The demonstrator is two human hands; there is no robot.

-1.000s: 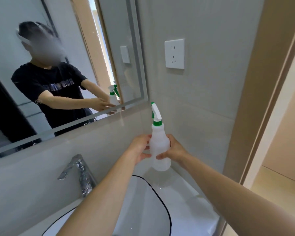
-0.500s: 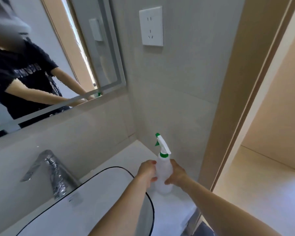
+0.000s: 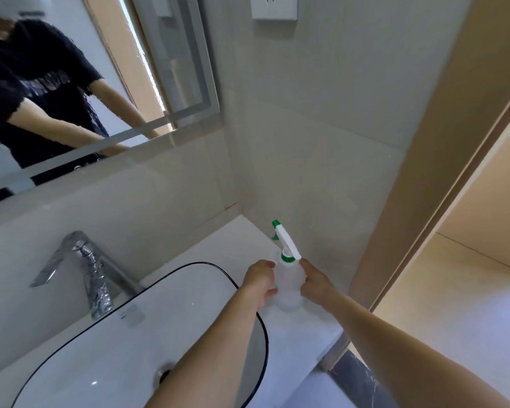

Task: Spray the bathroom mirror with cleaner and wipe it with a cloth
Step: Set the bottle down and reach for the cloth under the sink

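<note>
Both hands clasp the translucent white plastic spray bottle with green collar and nozzle tip [image 3: 287, 285]: left hand [image 3: 259, 282] wrapped against its left flank, right hand [image 3: 315, 282] against its right flank, fingers curled onto the body from either side. Bottle stands upright with its base at or on the white tabletop [image 3: 304, 328]; contact under the base cannot be confirmed, since the hands and the bottle's own bulk hide it. Trigger head points up and away from the person, toward the wall corner. Relative to the bottle: white oval basin with thin black rim [image 3: 130, 343] lies just left, left forearm crossing over its rim; chrome angular faucet [image 3: 83, 266] stands further left, behind the basin; the frameless wall mirror with frosted border [image 3: 106, 83] hangs up and to the left, well apart; white wall socket [image 3: 273, 7] is high above. No cloth visible anywhere in view. Mirror surface shows no obvious wet streaks or droplets, though glare makes this uncertain. Judgement: step in hand concerns the bottle only, either picking it up or parking it on the tabletop; cannot tell which. If spraying remains, next move calls for one hand on the trigger, nozzle turned leftward and raised toward the mirror. If spraying is finished, a cloth must be located first.
</note>
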